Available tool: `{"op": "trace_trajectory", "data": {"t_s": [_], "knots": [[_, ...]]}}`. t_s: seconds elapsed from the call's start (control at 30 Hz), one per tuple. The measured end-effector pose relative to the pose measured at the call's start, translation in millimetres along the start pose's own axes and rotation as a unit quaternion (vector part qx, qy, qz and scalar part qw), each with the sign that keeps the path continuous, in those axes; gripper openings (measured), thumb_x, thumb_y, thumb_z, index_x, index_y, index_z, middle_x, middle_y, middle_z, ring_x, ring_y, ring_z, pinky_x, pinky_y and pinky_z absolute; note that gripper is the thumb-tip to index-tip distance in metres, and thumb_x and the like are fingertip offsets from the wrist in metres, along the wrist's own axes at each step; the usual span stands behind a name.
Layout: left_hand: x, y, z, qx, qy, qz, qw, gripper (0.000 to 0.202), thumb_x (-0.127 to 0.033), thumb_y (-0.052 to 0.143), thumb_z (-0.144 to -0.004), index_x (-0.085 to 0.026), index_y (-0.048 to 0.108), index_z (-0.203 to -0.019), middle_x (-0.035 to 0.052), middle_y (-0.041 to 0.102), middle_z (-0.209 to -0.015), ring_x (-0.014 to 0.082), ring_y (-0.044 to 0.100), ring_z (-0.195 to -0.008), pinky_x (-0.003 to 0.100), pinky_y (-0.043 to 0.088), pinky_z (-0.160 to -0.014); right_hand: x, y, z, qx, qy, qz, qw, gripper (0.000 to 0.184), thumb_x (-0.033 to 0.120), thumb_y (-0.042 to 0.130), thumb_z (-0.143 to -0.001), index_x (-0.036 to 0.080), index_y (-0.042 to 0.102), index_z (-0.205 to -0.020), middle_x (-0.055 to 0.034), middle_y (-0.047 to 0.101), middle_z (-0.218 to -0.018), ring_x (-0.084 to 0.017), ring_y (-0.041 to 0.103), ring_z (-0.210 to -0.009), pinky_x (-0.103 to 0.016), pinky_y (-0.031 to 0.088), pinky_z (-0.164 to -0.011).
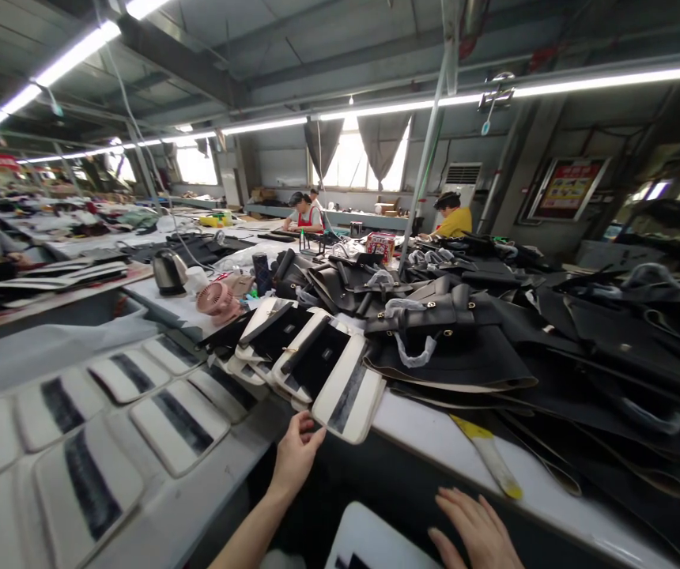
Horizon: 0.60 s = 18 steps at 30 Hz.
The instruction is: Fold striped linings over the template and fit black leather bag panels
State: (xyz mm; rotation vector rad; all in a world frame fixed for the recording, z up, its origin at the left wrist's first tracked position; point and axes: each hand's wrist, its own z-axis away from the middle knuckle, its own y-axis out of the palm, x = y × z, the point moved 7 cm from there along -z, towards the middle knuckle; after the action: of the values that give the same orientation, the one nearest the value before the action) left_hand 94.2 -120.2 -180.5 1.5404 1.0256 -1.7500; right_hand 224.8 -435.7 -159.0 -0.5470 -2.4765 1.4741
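Observation:
My left hand is at the near left corner of a white panel with a black stripe. Its fingers are loosely bent with the thumb apart, and I cannot tell whether the fingertips touch the panel. That panel lies partly over the table edge, beside white-edged black bag pieces. Nothing is in my right hand, whose fingers are spread low in front of the table. Between my hands, below the table edge, a white rounded piece with black marks is cut off by the bottom of the view.
Striped panels are spread on the left table. Black bags with wrapped handles are piled on the right. A yellow-ended flat tool lies near the edge. A kettle and pink fan stand behind. Several people work farther off.

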Motion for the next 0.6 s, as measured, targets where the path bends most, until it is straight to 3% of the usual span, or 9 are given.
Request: {"op": "trace_trajectory", "data": {"t_s": [0.1,0.2,0.33,0.43,0.6], "knots": [[4.3,11.5,-3.4,0.037,-0.029,0.054,0.997,0.065,-0.050,0.074,-0.066,-0.011,0.055,-0.115,0.0140,0.069,-0.102,0.0250,0.069,-0.087,0.035,0.053,-0.082,13.9,11.2,-35.0,0.081,0.042,-0.069,0.993,0.034,0.039,0.054,-0.090,0.022,0.069,-0.115,-0.0076,0.066,-0.124,-0.030,0.063,-0.112,-0.049,0.051,-0.099],[6.9,26.1,-4.1,0.072,-0.082,0.109,0.988,0.059,-0.050,0.076,-0.064,-0.011,0.058,-0.104,0.0116,0.070,-0.090,0.0236,0.068,-0.087,0.033,0.053,-0.078,16.9,22.1,-67.5,0.114,0.080,-0.125,0.982,0.037,0.033,0.052,-0.091,0.018,0.064,-0.123,-0.0105,0.061,-0.132,-0.028,0.057,-0.121,-0.045,0.045,-0.106],[-0.8,35.1,-10.2,0.071,-0.118,0.118,0.983,0.050,-0.055,0.071,-0.071,-0.012,0.057,-0.092,0.0106,0.068,-0.086,0.0191,0.068,-0.075,0.030,0.054,-0.070,1.6,30.6,-126.1,0.085,0.078,-0.126,0.985,0.041,0.025,0.051,-0.090,0.015,0.058,-0.129,-0.0125,0.055,-0.137,-0.029,0.050,-0.127,-0.044,0.040,-0.109],[-13.4,37.3,-20.2,0.073,-0.109,0.113,0.985,0.051,-0.056,0.070,-0.071,-0.012,0.059,-0.095,0.0090,0.069,-0.086,0.0174,0.067,-0.070,0.028,0.052,-0.063,-16.1,30.2,-167.6,0.059,0.078,-0.092,0.991,0.039,0.022,0.051,-0.090,0.011,0.058,-0.128,-0.0150,0.055,-0.136,-0.029,0.050,-0.125,-0.044,0.040,-0.107],[-21.3,39.8,-30.2,0.077,-0.092,0.094,0.988,0.060,-0.058,0.070,-0.069,-0.013,0.061,-0.107,0.0097,0.071,-0.095,0.0250,0.069,-0.084,0.032,0.054,-0.068,-36.0,23.4,-196.8,0.037,0.070,-0.058,0.995,0.033,0.024,0.050,-0.093,0.013,0.059,-0.122,-0.0131,0.059,-0.129,-0.027,0.052,-0.119,-0.041,0.041,-0.103]]}}
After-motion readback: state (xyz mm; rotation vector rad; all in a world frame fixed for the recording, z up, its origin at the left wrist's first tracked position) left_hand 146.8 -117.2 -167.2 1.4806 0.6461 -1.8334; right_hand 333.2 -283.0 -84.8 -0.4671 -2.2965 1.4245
